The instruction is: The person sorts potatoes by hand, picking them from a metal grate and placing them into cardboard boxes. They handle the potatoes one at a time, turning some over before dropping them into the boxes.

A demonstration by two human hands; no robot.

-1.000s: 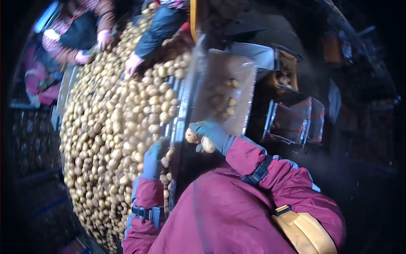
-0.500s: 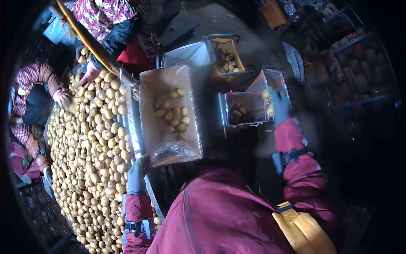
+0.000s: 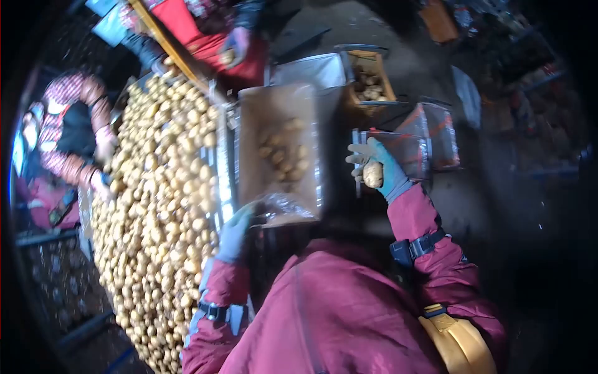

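Observation:
My right hand (image 3: 385, 176), in a blue-grey glove, holds a potato (image 3: 373, 175) against the palm, with several fingers stretched out to the left. It is just in front of a clear-lined crate (image 3: 405, 153). My left hand (image 3: 235, 232), gloved too, is at the near left corner of an open lined box (image 3: 248, 118); its fingers are blurred and overlap that corner. Several potatoes (image 3: 283, 153) lie inside the box. To the left of this hand spreads a large heap of potatoes (image 3: 152, 218).
Across the heap, a co-worker's hands (image 3: 104, 146) reach onto the potatoes. Another person's hand (image 3: 235, 47) holds a potato at the top. A wooden-sided crate (image 3: 387, 78) with potatoes stands beyond, beside a white-lined box (image 3: 311, 70). A metal edge (image 3: 225, 168) borders the heap.
My right hand has drawn back from over the crate; two potatoes showed by it earlier, one now. My left hand's fingers now overlap the box corner. The whole view has shifted.

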